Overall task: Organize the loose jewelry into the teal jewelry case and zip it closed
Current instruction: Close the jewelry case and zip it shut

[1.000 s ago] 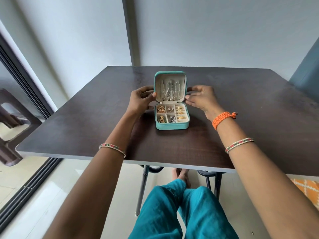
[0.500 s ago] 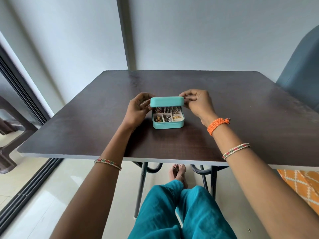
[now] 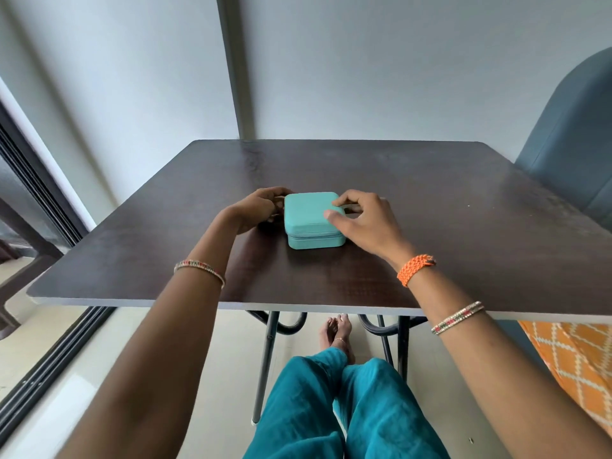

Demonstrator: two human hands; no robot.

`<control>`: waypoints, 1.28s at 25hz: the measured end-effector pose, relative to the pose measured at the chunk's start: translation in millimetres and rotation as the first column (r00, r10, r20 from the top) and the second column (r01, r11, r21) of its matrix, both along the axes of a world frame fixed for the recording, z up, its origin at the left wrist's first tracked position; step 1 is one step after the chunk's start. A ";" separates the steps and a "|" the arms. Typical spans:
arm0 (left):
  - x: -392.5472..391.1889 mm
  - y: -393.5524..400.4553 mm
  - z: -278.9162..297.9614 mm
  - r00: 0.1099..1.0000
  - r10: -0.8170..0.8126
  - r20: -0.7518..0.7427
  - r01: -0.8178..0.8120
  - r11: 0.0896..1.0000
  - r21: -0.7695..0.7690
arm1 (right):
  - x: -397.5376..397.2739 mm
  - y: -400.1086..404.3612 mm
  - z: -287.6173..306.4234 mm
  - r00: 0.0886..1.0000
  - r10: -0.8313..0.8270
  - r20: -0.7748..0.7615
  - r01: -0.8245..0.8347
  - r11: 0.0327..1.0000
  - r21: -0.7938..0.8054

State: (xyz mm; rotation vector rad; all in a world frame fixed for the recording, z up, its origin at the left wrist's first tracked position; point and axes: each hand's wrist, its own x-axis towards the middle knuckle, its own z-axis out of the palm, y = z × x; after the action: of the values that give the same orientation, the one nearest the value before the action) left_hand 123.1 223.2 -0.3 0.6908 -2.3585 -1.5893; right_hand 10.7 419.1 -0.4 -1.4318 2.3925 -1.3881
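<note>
The teal jewelry case (image 3: pixel 309 217) lies on the dark wooden table (image 3: pixel 430 226) with its lid down, so the jewelry inside is hidden. A seam runs along its front between lid and base. My left hand (image 3: pixel 256 208) is curled against the case's left side, its fingertips by the back left corner. My right hand (image 3: pixel 362 220) rests on the right side, with the thumb and a fingertip pressing on the lid's right edge. I cannot tell where the zipper pull is.
The table's near edge (image 3: pixel 231 304) runs above my knees. A blue chair back (image 3: pixel 569 150) stands at the far right, and an orange patterned cloth (image 3: pixel 569 366) lies lower right. A sliding door frame (image 3: pixel 43 200) is on the left.
The lid went from standing open, to half lowered, to fully down on the base. Both hands followed it down and now sit at the case's sides.
</note>
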 end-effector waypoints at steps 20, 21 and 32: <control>-6.5 -10.2 -8.7 0.999 0.032 0.005 -0.028 0.940 -0.340 | 14.1 7.8 -1.5 0.945 0.213 -0.248 -0.147 0.954 0.261; -3.5 -11.1 -8.5 1.000 0.024 0.009 -0.019 0.949 -0.315 | 13.3 7.3 -2.5 0.943 0.215 -0.255 -0.156 0.960 0.232; 17.0 17.1 -12.5 0.921 0.286 -0.265 -0.388 0.738 -0.552 | 20.4 10.9 -16.5 0.886 0.125 -0.447 -0.127 0.992 0.025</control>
State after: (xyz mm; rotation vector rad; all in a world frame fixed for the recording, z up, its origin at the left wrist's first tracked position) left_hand 140.1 240.3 -12.7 0.7457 -2.2469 -0.6522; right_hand 31.1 430.0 -17.0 -2.0636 2.4741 -1.1303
